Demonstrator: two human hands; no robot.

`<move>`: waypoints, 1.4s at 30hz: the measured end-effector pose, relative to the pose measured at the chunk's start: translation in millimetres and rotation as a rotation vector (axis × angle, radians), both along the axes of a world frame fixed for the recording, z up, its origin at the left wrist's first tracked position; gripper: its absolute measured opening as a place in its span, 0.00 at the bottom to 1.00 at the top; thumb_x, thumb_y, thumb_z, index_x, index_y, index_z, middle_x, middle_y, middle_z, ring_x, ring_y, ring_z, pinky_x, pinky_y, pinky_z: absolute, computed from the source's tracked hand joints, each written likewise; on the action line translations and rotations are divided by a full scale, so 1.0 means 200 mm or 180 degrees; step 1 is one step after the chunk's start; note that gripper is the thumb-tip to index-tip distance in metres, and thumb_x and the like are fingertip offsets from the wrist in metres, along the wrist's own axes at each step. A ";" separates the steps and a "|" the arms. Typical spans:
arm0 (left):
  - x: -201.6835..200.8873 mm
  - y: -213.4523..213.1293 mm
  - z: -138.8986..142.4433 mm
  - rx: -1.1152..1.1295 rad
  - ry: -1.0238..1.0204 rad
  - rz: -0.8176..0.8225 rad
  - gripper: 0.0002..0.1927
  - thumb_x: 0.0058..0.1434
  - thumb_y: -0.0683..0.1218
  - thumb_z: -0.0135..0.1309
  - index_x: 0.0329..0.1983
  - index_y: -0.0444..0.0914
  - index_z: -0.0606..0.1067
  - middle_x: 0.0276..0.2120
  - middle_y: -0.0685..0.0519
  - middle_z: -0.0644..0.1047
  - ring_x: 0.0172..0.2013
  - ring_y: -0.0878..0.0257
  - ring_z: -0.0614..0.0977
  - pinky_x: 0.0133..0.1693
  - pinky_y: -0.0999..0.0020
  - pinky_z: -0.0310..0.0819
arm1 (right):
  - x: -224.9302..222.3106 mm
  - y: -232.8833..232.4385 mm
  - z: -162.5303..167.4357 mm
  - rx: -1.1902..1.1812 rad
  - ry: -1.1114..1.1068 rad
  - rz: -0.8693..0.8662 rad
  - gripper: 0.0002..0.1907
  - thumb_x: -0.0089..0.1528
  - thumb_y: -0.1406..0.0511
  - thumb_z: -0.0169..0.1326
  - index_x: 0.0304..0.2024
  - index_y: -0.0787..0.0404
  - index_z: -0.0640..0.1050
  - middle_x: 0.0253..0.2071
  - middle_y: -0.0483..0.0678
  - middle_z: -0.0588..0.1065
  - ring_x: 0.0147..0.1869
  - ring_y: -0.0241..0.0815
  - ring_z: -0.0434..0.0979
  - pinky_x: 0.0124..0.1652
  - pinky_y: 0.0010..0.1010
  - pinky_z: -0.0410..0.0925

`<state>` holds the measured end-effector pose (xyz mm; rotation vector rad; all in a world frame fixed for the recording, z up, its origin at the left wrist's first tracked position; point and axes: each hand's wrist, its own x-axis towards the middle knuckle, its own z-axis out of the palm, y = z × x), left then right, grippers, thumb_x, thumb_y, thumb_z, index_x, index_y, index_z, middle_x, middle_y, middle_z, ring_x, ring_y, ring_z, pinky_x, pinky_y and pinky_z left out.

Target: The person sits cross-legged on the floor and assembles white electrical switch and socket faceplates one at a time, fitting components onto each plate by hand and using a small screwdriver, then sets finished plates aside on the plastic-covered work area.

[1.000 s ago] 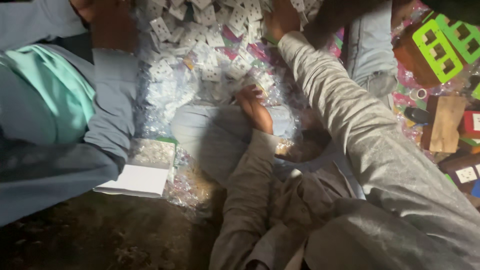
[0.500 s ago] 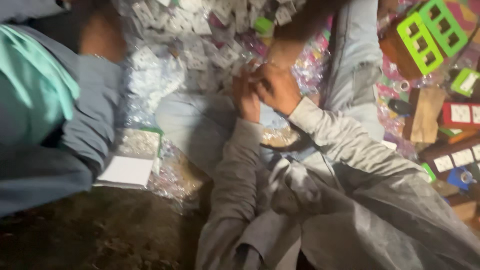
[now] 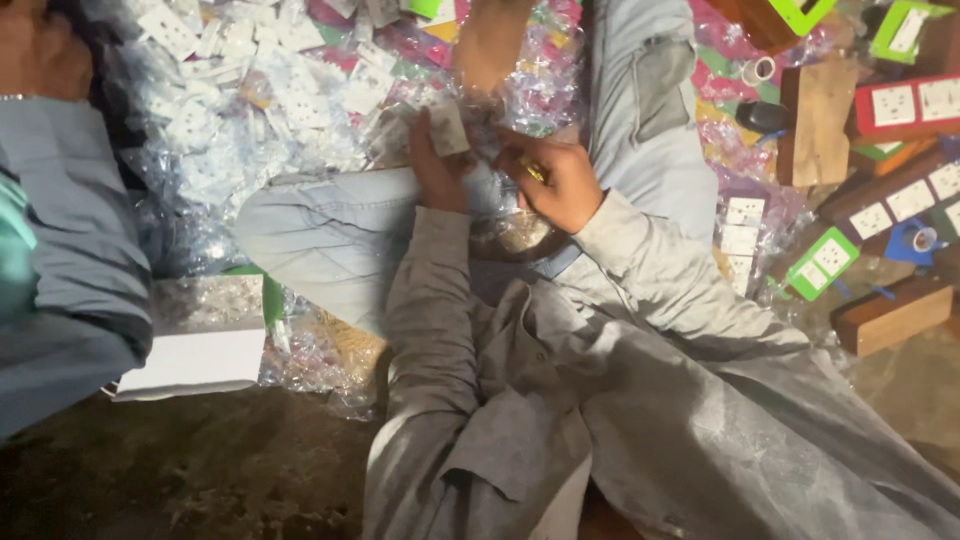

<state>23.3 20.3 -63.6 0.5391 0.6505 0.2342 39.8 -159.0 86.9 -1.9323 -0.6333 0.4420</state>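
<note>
Grey sleeves lead down to our two hands, which meet over our lap above the pale blue denim of our knee [image 3: 330, 230]. Our left hand [image 3: 435, 170] is closed around a small whitish packet [image 3: 448, 128], which stands up between its fingers, tilted a little. Our right hand [image 3: 560, 180] is curled just beside it, pinching something small and yellowish [image 3: 535, 172] at its fingertips; we cannot tell what it is. Beyond our hands lies a heap of small white square pieces in clear plastic wrappers [image 3: 260, 90], spread across the ground. A flat white box [image 3: 195, 355] rests near our left knee, against crumpled clear plastic. To our right sit wooden blocks [image 3: 815, 120], green-framed white plates [image 3: 825, 262] and a red-backed one [image 3: 915, 100]. Another person's grey sleeve [image 3: 70, 230] fills the left edge, well apart from our hands.
</note>
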 end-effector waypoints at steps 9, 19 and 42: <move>0.02 -0.05 -0.05 0.1504 0.0193 -0.0164 0.25 0.73 0.60 0.45 0.29 0.37 0.73 0.23 0.52 0.76 0.20 0.64 0.76 0.22 0.66 0.70 | 0.04 0.04 -0.02 0.0321 -0.0997 -0.0086 0.09 0.64 0.69 0.64 0.44 0.65 0.78 0.38 0.53 0.77 0.34 0.46 0.78 0.34 0.34 0.69; -0.03 -0.08 -0.02 0.3749 0.0708 -0.0383 0.27 0.74 0.55 0.39 0.30 0.31 0.76 0.21 0.44 0.75 0.23 0.54 0.76 0.28 0.53 0.65 | 0.05 0.01 -0.03 0.0041 -0.1811 0.0067 0.05 0.62 0.72 0.60 0.37 0.63 0.75 0.32 0.50 0.72 0.32 0.50 0.74 0.35 0.42 0.64; 0.04 -0.11 -0.14 0.3405 0.0643 -0.0802 0.24 0.79 0.52 0.38 0.43 0.29 0.77 0.32 0.42 0.80 0.33 0.53 0.81 0.37 0.56 0.75 | 0.05 0.01 -0.21 0.0308 -0.1244 -0.0305 0.11 0.60 0.73 0.63 0.37 0.63 0.72 0.35 0.54 0.70 0.37 0.54 0.75 0.35 0.40 0.67</move>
